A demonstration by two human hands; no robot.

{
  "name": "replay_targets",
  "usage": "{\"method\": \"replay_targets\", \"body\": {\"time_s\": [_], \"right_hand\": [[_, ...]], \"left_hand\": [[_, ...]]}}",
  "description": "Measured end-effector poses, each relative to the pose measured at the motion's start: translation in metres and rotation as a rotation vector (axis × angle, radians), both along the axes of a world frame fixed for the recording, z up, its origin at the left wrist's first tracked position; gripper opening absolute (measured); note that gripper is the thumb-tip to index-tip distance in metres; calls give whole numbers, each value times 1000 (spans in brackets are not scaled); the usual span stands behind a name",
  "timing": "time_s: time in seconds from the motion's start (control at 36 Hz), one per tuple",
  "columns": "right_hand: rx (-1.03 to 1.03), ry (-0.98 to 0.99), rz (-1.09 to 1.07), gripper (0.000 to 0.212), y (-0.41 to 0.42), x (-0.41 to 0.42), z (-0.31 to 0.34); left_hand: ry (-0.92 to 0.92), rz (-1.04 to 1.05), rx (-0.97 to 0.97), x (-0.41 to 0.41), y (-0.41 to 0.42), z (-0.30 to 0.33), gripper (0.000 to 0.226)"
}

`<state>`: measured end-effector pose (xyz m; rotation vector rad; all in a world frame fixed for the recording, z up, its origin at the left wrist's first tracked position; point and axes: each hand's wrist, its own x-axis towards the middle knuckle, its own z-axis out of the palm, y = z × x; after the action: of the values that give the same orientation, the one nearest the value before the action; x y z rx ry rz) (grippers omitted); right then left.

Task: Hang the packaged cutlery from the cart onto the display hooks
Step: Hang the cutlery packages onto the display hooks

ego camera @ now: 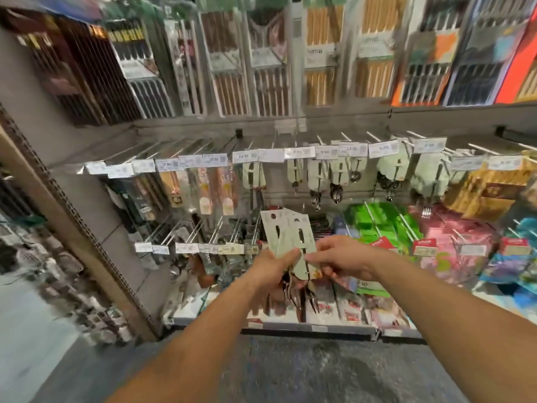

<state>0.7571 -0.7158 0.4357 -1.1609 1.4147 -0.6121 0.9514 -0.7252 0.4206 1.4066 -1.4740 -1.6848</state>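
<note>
While the left hand clamps a fanned stack of pale-green carded cutlery packs at frame centre, the right hand pinches the front card, which looks light, thin and bendable, best held near its punched top.

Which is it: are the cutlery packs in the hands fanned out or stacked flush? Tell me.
Fanned out. The cutlery packs show offset top corners above the left hand; the right hand pinches one.

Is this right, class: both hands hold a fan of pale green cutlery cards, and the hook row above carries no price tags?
Not quite. In the head view the left hand and right hand hold the cutlery cards, but white price tags front the hook row.
</note>
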Motion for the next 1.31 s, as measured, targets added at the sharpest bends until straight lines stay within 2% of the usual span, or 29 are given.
{"method": "replay_targets", "body": {"time_s": [0.14, 0.22, 0.31, 0.33, 0.39, 0.44, 0.5, 0.58, 0.64, 0.75, 0.92, 1.08, 1.22, 1.31], "right_hand": [[75, -81, -57, 17, -60, 8, -10], [106, -141, -117, 29, -91, 12, -12], [99, -165, -183, 39, -118, 13, -20], [97, -183, -216, 41, -126, 14, -23], [78, -175, -296, 33, -142, 12, -30], [34, -120, -371, 8, -156, 11, -33], [4, -97, -472, 8, -172, 8, -40], [-29, -90, -579, 35, -190, 6, -48], [-55, -121, -654, 30, -203, 6, -54], [-67, -125, -655, 21, -213, 11, -59], [-158, -180, -772, 21, -240, 4, -64], [-229, -259, -777, 36, -274, -11, -60], [-245, -311, -731, 20, -296, -24, -57], [-245, -281, -674, 21, -305, -32, -56]], "left_hand": [[-48, 9, -33, 7, -59, -13, 36], [-70, 30, -72, 12, -92, -17, 49], [-55, 33, -81, 17, -119, -19, 23], [-43, 37, -74, 18, -128, -18, 21], [-40, 32, -76, 21, -148, -21, 25], [-41, 32, -91, 24, -166, -22, 22], [-54, 9, -84, 27, -185, -28, 20], [-64, -50, -84, 29, -211, -32, 20], [-90, -81, -94, 30, -231, -37, 20], [-127, -102, -89, 31, -247, -43, 22], [-155, -147, -63, 22, -269, -54, 28], [-136, -131, -21, 7, -295, -55, 25], [-71, -110, 48, -10, -311, -56, 24], [-97, -113, 8, -18, -317, -56, 21]]}}
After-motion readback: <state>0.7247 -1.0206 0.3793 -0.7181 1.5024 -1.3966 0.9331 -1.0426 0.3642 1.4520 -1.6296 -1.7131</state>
